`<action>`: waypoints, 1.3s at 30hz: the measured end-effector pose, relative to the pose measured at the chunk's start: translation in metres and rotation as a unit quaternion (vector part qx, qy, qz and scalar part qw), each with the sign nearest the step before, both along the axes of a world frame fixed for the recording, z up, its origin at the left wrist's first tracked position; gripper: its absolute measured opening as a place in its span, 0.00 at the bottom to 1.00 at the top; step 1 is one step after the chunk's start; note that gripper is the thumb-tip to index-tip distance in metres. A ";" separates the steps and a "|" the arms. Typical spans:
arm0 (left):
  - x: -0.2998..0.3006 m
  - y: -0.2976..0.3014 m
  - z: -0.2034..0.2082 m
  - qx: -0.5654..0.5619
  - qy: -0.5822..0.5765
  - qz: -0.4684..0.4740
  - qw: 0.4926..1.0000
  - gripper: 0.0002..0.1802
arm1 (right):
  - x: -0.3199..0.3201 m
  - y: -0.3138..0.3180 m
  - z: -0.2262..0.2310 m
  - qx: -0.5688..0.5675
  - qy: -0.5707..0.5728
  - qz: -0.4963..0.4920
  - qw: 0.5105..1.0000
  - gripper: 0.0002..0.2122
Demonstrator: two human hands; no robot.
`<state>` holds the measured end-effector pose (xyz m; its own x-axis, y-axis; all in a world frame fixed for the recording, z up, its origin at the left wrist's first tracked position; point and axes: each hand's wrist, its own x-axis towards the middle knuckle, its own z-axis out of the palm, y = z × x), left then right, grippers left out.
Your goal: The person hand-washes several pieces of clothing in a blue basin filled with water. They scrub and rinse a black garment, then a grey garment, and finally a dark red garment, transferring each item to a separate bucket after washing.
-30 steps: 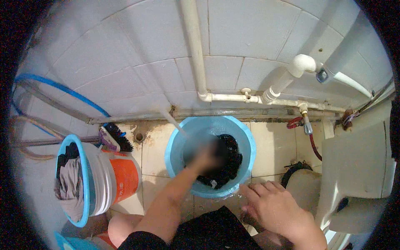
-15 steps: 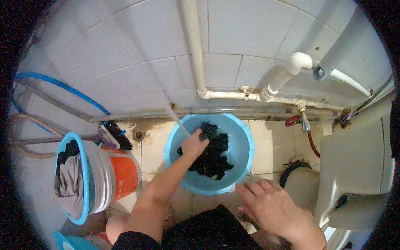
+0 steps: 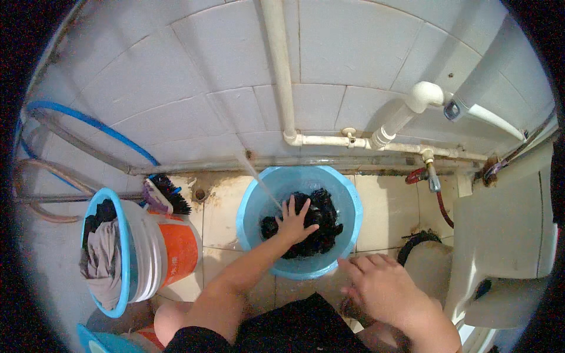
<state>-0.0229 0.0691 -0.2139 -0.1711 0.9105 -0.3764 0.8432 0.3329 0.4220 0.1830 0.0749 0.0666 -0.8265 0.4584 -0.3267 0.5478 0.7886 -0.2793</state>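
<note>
A light blue basin (image 3: pixel 351 203) sits on the tiled floor in front of me, with wet black cloth (image 3: pixel 323 215) bunched inside it. My left hand (image 3: pixel 292 226) lies over the cloth with its fingers spread, pressing down rather than gripping. From the upper left a thin stream of water (image 3: pixel 256 178) runs into the basin, close beside that hand. To the right, just outside the basin's near rim, my right hand (image 3: pixel 385 287) hangs loosely over my knee, its fingers slightly bent and holding nothing.
On the left, a blue-rimmed basin (image 3: pixel 125 265) with grey and black clothes rests on a white and orange bucket (image 3: pixel 179 247). A brush (image 3: pixel 168 194) and a blue hose (image 3: pixel 100 123) are behind it. White pipes (image 3: pixel 329 141) line the wall; a toilet (image 3: pixel 500 235) stands right.
My left hand has opened from a grasp on the cloth and moved slightly right and down, fingers now spread. The cloth has shifted right in the basin. My right hand has barely moved.
</note>
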 end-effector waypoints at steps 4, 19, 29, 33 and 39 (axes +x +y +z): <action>0.022 0.012 -0.041 -0.055 0.020 0.029 0.998 0.45 | -0.002 0.007 -0.001 -0.027 -0.017 -0.005 0.999 0.22; -0.044 -0.045 -0.041 -0.091 0.146 -0.039 0.984 0.33 | 0.000 -0.011 0.004 0.026 -0.015 -0.002 1.000 0.20; -0.011 -0.135 0.045 -0.188 0.226 -0.163 0.942 0.31 | 0.018 -0.029 -0.008 0.024 -0.042 -0.027 0.998 0.20; 0.005 -0.164 0.037 -0.126 0.207 -0.123 0.962 0.29 | 0.033 -0.019 -0.030 0.016 -0.091 -0.063 0.994 0.20; -0.009 -0.208 0.028 0.000 0.190 -0.090 0.978 0.25 | 0.042 -0.021 -0.036 0.004 -0.115 -0.076 0.990 0.23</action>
